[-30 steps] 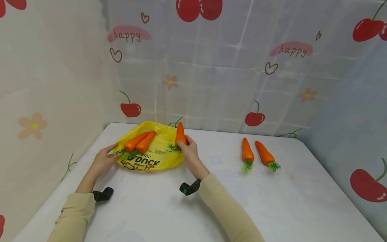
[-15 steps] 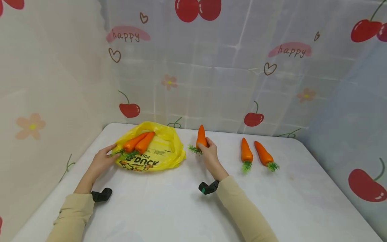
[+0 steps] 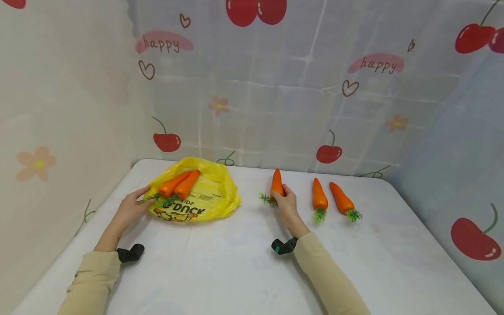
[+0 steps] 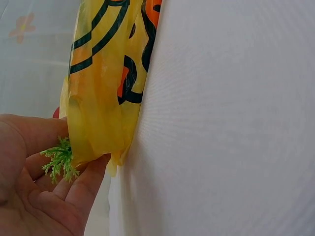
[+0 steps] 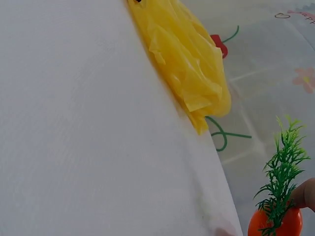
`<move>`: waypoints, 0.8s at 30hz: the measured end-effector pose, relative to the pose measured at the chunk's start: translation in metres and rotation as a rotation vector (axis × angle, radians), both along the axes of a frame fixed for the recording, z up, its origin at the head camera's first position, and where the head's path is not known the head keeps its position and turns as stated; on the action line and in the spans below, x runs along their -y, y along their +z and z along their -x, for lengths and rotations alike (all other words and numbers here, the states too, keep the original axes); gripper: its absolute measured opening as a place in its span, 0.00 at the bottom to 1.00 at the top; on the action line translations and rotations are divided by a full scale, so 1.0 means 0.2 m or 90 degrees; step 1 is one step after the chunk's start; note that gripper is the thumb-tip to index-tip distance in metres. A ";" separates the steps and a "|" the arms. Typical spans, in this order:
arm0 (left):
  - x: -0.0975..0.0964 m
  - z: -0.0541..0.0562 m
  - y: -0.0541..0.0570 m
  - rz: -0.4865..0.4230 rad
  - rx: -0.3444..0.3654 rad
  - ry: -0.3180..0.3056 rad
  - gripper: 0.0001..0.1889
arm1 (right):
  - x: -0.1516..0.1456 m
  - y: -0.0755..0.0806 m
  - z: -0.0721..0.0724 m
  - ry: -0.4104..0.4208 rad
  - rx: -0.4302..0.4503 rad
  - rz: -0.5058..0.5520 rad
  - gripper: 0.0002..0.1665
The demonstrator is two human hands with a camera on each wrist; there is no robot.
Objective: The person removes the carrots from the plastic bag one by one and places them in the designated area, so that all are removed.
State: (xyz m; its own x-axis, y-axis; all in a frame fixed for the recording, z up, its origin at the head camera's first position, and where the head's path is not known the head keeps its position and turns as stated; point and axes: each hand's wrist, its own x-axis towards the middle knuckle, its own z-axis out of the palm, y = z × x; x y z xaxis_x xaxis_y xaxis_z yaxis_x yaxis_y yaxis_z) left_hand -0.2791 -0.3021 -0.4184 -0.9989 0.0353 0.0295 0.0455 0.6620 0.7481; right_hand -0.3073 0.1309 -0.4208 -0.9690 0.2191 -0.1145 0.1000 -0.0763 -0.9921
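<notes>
A yellow plastic bag [image 3: 222, 201] with black duck lettering lies on its side at the table's left. Two orange carrots, a left one [image 3: 173, 183] and a right one [image 3: 187, 184], lie at its mouth with their green tops toward my left hand [image 3: 129, 209]. That hand grips the bag's left edge; the left wrist view shows thumb and fingers round the yellow plastic [image 4: 101, 123] beside a green carrot top [image 4: 61, 160]. My right hand [image 3: 288, 206] holds another carrot [image 3: 277, 183], tip up, to the right of the bag. Its leafy top [image 5: 283, 172] shows in the right wrist view.
Two more carrots, one upright in view [image 3: 320, 195] and one slanted [image 3: 342, 199], lie right of my right hand. The white-covered table [image 3: 220, 271] meets a cherry-printed curtain [image 3: 267, 131] at the back. A similar sheet [image 3: 78, 109] hangs along the left.
My right hand has carried its carrot rightward, from over the bag to the table area between the bag and the two loose carrots. The left hand has stayed at the bag's edge.
</notes>
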 end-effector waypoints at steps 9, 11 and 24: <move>0.01 0.00 0.00 0.000 0.006 -0.002 0.34 | -0.10 -0.05 0.02 -0.010 0.019 -0.017 0.39; 0.00 0.00 0.00 0.000 0.010 -0.004 0.34 | -0.12 -0.06 0.02 -0.016 0.026 -0.024 0.39; 0.00 0.00 0.01 0.000 0.008 -0.012 0.34 | -0.24 -0.06 0.03 -0.026 0.064 -0.086 0.37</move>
State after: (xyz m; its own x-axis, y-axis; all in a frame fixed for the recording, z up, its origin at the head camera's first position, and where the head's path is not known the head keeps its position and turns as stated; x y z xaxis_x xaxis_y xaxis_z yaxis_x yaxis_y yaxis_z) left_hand -0.2781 -0.3012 -0.4165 -0.9984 0.0540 0.0167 0.0483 0.6611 0.7488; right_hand -0.3125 0.1784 -0.4333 -0.9443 0.2774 -0.1770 0.1985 0.0511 -0.9788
